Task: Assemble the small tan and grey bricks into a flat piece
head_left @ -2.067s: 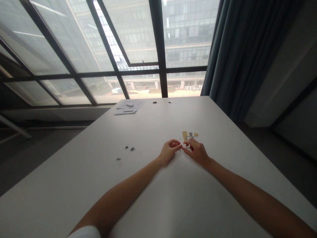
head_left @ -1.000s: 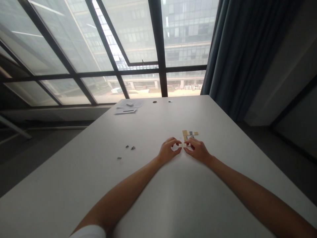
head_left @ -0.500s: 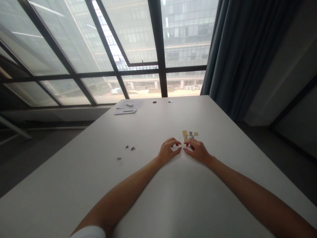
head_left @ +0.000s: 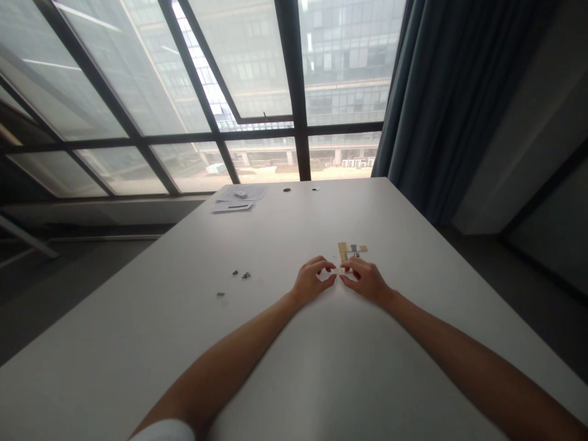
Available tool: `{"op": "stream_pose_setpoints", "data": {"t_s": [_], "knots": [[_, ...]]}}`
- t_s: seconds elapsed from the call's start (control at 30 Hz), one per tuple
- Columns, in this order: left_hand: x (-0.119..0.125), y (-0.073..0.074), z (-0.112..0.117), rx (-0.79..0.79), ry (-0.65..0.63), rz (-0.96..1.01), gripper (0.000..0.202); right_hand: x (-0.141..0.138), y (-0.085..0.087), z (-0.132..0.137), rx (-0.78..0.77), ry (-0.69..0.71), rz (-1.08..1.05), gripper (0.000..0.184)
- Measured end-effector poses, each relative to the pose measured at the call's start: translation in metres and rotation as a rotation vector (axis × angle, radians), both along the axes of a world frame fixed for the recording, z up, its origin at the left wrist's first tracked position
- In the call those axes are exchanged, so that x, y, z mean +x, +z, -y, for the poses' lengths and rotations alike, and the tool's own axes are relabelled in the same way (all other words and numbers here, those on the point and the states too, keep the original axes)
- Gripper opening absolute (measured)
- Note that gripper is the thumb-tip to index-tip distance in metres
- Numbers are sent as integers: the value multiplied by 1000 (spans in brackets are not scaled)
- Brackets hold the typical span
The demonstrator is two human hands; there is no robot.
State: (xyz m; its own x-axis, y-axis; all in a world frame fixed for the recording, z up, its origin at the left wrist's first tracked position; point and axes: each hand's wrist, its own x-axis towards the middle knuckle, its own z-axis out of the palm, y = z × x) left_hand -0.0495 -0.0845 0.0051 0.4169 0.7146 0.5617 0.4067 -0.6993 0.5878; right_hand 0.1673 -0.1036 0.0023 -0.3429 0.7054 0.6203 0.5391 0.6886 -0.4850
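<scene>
Over the white table [head_left: 294, 233], my left hand [head_left: 314, 279] and my right hand [head_left: 365, 279] face each other with fingertips nearly touching. Thumb and fingers of each are curled in a pinch. A tiny pale piece [head_left: 339, 271] shows between the two sets of fingertips; its kind is too small to make out. Just beyond my right hand lie small yellow, white and dark flat pieces [head_left: 343, 247] in an angular cluster. My right fingers partly cover the near end of that cluster.
Several small dark bits [head_left: 247, 275] lie left of my hands, with another grey piece [head_left: 221, 294] nearer. Papers [head_left: 233, 207] rest at the far left of the table, a white object [head_left: 239, 194] on them. Beyond the far edge are windows; a blue curtain [head_left: 427, 110] hangs right.
Both hands stay in almost the same place, fingertips still together. The pale piece between them looks slightly less visible than before. The pieces on the table have not moved.
</scene>
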Motion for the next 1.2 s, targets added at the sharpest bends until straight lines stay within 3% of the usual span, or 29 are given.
{"op": "stream_pose_setpoints", "data": {"t_s": [1.2], "knots": [[0, 0, 0, -10, -9, 2, 17, 1, -2, -1, 4, 1, -6, 10]]}}
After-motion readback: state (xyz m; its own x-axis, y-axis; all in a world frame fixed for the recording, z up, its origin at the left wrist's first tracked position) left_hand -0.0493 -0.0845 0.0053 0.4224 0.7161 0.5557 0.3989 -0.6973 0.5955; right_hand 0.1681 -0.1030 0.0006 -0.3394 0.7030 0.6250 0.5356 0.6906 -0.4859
